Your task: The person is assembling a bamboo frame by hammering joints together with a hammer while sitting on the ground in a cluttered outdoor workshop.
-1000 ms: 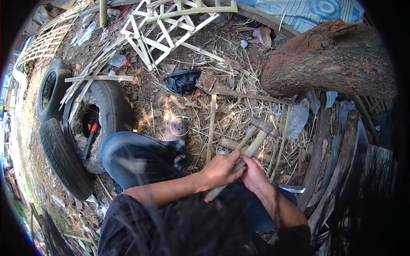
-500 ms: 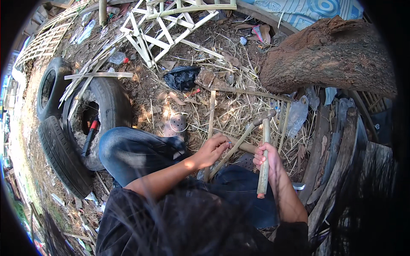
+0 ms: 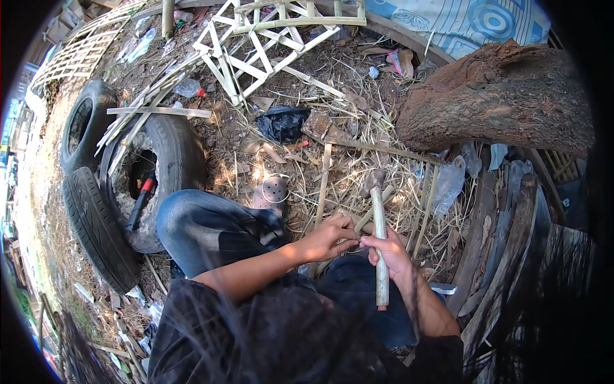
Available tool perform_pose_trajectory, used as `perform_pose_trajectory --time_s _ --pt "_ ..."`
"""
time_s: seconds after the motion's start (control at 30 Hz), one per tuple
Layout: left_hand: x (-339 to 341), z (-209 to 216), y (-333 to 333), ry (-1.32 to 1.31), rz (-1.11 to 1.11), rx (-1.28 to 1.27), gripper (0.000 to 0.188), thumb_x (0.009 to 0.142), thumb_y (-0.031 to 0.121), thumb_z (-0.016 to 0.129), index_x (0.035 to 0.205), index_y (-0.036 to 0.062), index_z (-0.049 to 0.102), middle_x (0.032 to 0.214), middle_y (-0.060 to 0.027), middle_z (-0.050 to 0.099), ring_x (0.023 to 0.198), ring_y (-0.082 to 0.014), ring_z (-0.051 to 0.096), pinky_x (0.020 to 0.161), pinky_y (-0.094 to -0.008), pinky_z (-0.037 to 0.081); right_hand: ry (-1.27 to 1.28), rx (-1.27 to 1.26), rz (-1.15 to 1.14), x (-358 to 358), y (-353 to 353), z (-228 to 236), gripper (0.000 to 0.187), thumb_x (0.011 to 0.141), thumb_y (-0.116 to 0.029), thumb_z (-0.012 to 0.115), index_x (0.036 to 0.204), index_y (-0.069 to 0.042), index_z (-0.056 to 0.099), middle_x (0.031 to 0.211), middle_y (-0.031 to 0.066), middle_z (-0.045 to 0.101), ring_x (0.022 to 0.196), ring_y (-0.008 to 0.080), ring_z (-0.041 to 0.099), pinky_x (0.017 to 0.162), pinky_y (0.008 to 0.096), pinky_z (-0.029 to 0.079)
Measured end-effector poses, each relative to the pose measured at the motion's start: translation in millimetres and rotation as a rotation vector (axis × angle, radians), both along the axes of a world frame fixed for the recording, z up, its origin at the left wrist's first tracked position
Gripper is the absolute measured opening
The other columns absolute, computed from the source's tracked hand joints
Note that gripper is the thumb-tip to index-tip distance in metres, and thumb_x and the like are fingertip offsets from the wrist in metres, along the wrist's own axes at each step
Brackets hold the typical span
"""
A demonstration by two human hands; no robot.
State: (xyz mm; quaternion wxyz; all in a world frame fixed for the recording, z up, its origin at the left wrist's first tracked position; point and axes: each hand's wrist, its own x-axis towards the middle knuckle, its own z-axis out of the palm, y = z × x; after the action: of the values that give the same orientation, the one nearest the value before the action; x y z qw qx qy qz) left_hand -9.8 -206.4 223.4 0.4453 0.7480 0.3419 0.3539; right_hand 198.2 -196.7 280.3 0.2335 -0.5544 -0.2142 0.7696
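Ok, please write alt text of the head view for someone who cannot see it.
A person's right hand grips a hammer by its pale handle, the left hand beside it, a wooden frame in front. Tyres are at left, a thick trunk at right.

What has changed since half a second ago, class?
The right hand has kept hold of the hammer and moved left, the hammer's head going left too. The left hand has come nearer the right, the two now almost meeting. The tyres and log stayed put.
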Motion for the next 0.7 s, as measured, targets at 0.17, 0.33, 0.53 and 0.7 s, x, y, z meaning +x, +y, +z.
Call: perform_pose_trajectory --time_s 0.17,0.33,0.53,0.7 --pt "-2 5 -2 0.035 0.006 0.038 0.018 0.083 0.009 0.072 0.1 0.0067 0.072 0.087 -0.0072 0.053 0.086 -0.0255 0.051 0.076 -0.0377 0.043 -0.055 0.01 0.034 -3 -2 -1 0.035 0.08 -0.003 0.074 0.103 -0.002 0.048 0.078 0.0112 0.064 0.046 0.0097 0.051 0.039 0.0243 0.042" --pt "-2 7 0 0.032 -0.018 0.201 0.015 0.078 0.011 0.074 0.092 0.0073 0.07 0.086 -0.005 0.053 0.087 -0.0261 0.051 0.078 -0.0391 0.042 -0.152 0.054 0.086 -5 -4 -1 0.036 0.079 0.001 0.072 0.102 -0.006 0.046 0.072 0.0086 0.06 0.043 0.0099 0.05 0.036 0.0247 0.038" --pt "-4 9 -1 0.058 0.025 0.198 0.016 0.077 0.014 0.075 0.092 0.0091 0.071 0.085 -0.0043 0.054 0.088 -0.0249 0.052 0.079 -0.0395 0.042 -0.14 0.096 0.093 -7 -4 -1 0.036 0.078 -0.004 0.077 0.101 -0.003 0.049 0.072 0.0069 0.062 0.045 0.0093 0.051 0.039 0.0236 0.041" --pt "-1 8 -2 0.117 0.023 0.183 0.018 0.075 0.015 0.076 0.092 0.0096 0.071 0.086 -0.0033 0.054 0.089 -0.0239 0.052 0.08 -0.0397 0.042 -0.164 0.15 0.091 -3 -7 -12 0.038 0.076 -0.001 0.075 0.103 -0.003 0.05 0.071 0.0065 0.061 0.046 0.0099 0.051 0.039 0.024 0.041"
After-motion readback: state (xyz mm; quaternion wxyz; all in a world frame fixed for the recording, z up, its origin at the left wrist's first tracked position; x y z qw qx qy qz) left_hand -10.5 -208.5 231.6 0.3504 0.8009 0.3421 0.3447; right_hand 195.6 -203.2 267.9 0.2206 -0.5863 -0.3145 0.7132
